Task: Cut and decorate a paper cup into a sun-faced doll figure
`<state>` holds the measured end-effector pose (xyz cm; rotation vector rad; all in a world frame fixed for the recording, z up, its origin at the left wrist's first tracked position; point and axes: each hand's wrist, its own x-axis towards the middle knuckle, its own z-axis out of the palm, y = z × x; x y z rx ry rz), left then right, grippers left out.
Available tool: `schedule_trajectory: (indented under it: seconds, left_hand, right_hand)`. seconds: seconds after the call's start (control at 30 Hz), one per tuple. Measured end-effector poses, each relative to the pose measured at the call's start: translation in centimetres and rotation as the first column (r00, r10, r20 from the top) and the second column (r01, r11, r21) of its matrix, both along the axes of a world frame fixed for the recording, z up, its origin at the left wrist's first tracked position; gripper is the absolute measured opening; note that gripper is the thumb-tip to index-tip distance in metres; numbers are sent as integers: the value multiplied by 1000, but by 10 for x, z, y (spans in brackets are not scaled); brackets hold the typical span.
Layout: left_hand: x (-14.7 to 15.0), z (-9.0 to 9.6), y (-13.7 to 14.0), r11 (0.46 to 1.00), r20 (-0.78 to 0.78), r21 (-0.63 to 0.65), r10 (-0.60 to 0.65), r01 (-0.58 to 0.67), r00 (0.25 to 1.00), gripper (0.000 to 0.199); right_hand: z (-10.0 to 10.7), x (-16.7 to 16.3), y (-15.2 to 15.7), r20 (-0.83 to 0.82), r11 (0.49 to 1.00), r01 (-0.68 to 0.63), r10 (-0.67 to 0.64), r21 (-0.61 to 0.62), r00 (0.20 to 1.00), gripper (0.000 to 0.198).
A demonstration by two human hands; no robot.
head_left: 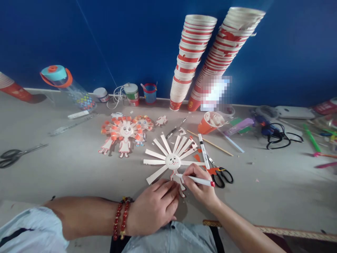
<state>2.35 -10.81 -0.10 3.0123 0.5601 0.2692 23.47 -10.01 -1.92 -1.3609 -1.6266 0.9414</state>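
Note:
A white paper doll (173, 161) lies on the table, its round drawn face ringed by long paper strips and its small body outlined in red. My right hand (198, 184) is closed around a white marker (198, 180) with a red end, its tip at the doll's body. With curled fingertips, my left hand (155, 207) presses the lower body down and hides part of it. Right of the doll lie black-handled scissors (222, 176), partly under orange scraps, and a second white marker (203, 151). Finished-looking paper dolls (126, 135) with orange curled strips lie to the left.
Two tall stacks of paper cups (192, 56) lean near the blue wall. An orange cup of scraps (210, 122) stands before them. A wooden stick (213, 143) lies behind the markers. Another pair of scissors (13, 156) and a water bottle (71, 84) are at left.

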Motion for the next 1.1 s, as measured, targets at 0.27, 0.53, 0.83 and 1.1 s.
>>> schedule_trajectory:
  seconds: [0.27,0.53,0.83,1.1]
  left_hand:
    - [0,0,1,1000,1,-11,1,-1,1000,48]
    - [0,1,1,1000,-5,-7,-4,4,1000,49]
    - [0,1,1,1000,10,-5,-8,8,1000,46]
    - [0,2,2,1000,5,3,-10,10,1000,47]
  right_hand:
    - [0,-2,0,47,1000,0,0,10,999,17]
    - [-2,-2,0,78,1000,-17,17,8,997,16]
    - [5,-5,3,95,999,-4,0,42,995,16]
    - [4,-6,3,117,999,-6,1,42,993,15]
